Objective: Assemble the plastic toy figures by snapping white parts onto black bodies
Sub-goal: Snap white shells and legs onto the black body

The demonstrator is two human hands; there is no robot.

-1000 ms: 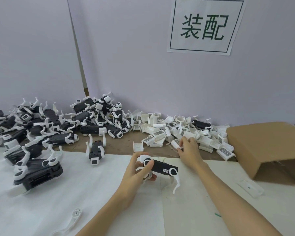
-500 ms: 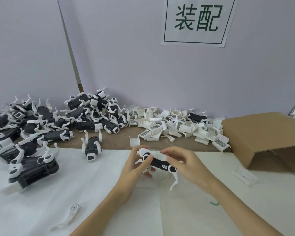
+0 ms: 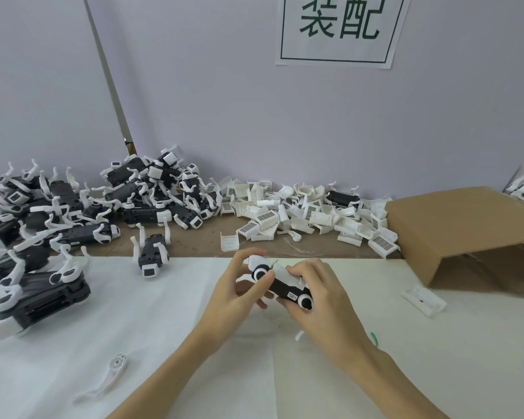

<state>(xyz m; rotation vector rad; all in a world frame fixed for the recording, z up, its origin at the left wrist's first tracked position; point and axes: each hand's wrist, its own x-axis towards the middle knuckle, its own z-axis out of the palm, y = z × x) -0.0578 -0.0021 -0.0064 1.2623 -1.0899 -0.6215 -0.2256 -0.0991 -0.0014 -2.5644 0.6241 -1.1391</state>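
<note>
Your left hand (image 3: 233, 290) grips the black body (image 3: 286, 287) at its far-left end, above the worktop (image 3: 73, 343). Its long axis runs down-right into your right hand (image 3: 324, 300), which pinches the white part (image 3: 288, 275) against its top.

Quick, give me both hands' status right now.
Left hand: grips the black toy body at its left end.
Right hand: holds the same body's right end, fingers on a white part on top.
</note>
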